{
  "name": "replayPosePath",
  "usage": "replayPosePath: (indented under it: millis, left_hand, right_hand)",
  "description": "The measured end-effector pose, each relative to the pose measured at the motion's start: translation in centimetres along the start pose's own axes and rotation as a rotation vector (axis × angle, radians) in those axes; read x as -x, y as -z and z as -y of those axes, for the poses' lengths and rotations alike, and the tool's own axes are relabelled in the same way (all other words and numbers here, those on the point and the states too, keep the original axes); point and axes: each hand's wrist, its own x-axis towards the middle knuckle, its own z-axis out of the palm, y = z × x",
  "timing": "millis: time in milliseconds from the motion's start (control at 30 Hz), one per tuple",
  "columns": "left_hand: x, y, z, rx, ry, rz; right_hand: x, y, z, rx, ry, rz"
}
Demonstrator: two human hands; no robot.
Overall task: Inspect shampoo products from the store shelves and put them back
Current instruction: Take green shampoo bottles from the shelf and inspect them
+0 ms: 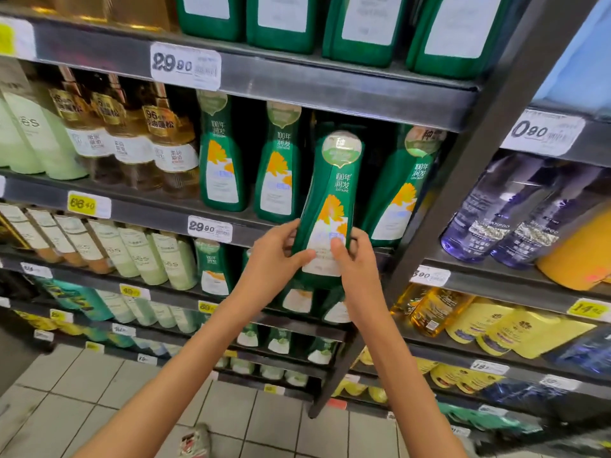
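While both hands have the shampoo bottle up at the centre of the frame, I judge the step in hand to be the label check, with the return to follow.

Working from the left, amber bottles fill that end of the middle shelf, and two matching green bottles stand upright beside them above a price tag.

My left hand grips the bottle's lower left edge, thumb across the front and fingers curled behind. The bottle is cap up, leaning a little right, off the shelf and in front of a dark gap in the row. My right hand clamps the lower right edge, its thumb lying on the white label.

To read properly I would slide both thumbs off the print and keep the grip low and even. For the return, that gap looks like the slot. I would straighten the bottle, lift its base over the shelf lip and keep the cap under the upper shelf.

Just right of the gap a leaning bottle tilts inward, so I would go in slowly to avoid knocking it.
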Motion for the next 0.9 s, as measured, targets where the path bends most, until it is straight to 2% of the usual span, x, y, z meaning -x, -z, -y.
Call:
replayPosePath:
  millis: [200,500,700,900]
  left_hand:
    - [-2.5,-1.3,-0.8,0.047,-0.025,-0.074]
    - [-4.5,-2.5,0.5,0.080,-0.025,-0.196]
    - [-5.3,-3.4,1.2,-0.016,-0.060,-0.219]
    - [-5.3,-4.5,1.6,0.040,-0.058,-0.312]
  right_hand:
    - [-2.2,-1.0,1.1,0.070,0.123,-0.092]
    - [-4.3,-1.6,1.0,0.141,0.174,-0.128]
    - [-4.8,-1.4,0.4,0.162,0.167,-0.169]
    - [-5.1,-2.0,0.0,0.205,0.172,-0.197]
